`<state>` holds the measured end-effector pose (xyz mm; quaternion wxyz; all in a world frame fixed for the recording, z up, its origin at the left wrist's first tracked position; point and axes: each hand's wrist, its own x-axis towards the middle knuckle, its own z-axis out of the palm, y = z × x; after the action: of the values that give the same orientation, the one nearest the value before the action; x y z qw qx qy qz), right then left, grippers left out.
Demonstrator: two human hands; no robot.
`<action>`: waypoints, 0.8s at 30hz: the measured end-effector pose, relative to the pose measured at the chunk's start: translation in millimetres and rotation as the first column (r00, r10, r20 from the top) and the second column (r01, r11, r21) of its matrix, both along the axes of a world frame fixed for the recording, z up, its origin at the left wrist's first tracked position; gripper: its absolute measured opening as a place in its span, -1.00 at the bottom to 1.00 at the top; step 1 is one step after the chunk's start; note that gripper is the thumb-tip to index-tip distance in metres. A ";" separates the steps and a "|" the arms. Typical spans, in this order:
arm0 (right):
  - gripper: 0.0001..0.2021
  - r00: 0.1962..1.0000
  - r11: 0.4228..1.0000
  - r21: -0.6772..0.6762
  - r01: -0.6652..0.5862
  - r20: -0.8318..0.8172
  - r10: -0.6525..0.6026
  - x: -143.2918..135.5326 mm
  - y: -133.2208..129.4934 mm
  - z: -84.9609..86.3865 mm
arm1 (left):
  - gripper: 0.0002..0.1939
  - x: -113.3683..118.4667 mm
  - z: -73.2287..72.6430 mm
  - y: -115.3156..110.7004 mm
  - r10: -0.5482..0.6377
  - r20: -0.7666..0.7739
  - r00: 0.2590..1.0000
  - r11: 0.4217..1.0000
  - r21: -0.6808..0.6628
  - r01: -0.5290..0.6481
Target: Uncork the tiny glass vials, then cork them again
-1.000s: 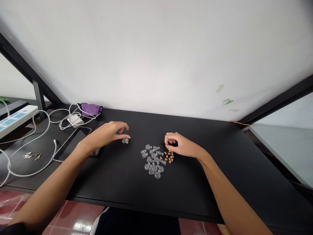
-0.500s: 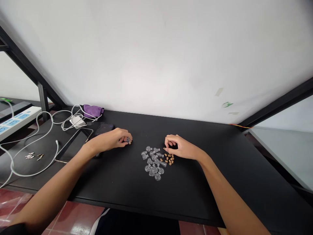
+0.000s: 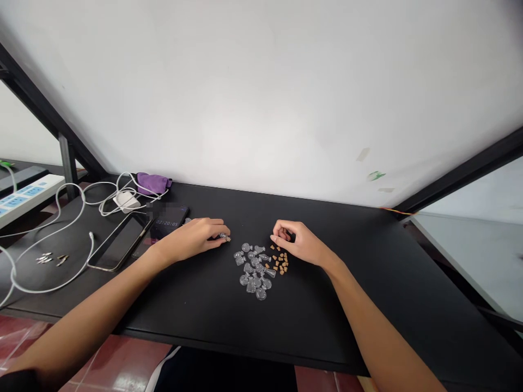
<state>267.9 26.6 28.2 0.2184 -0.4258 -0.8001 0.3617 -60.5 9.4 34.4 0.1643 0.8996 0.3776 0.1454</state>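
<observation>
Several small clear glass bottles (image 3: 254, 267) lie in a loose cluster on the black table (image 3: 212, 305). Just right of them several tiny tan corks (image 3: 283, 261) are scattered. My left hand (image 3: 202, 238), up and left of the bottles, has its thumb and fingers closed on a small clear bottle (image 3: 224, 237) that shows at the fingertips. Above the corks is my right hand (image 3: 294, 238), fingers curled and thumb tip pressed to them; whatever it may hold is hidden.
At the left lie a tablet-like device (image 3: 120, 242), a phone (image 3: 172, 220) with lit digits, a white cable (image 3: 84, 204), a white charger (image 3: 126, 201) and a purple cloth (image 3: 153, 183). Small metal pieces (image 3: 44, 258) sit further left, below a power strip (image 3: 30, 197).
My left hand has shifted slightly right with the small bottle. My right hand has moved a little left and up from the corks. The view has shifted slightly.
</observation>
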 end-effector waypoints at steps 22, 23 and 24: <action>-0.69 0.967 0.991 -0.013 -0.137 -0.219 0.131 -51.1 -43.7 10.6 | -0.78 35.1 -7.2 -29.0 -0.203 0.264 0.943 0.975 0.141 0.170; -0.70 0.968 0.992 -0.018 -0.126 -0.221 0.119 -49.6 -42.0 10.3 | -0.77 34.4 -6.3 -28.7 -0.200 0.252 0.947 0.976 0.131 0.171; -0.71 0.972 0.993 -0.021 -0.116 -0.210 0.109 -47.8 -40.1 9.9 | -0.77 33.5 -5.1 -28.1 -0.200 0.230 0.952 0.977 0.120 0.176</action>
<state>220.1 -13.5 38.2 0.2731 -0.3432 -0.7896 0.4291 -27.0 -18.8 29.2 0.1776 0.9142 0.2595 0.2556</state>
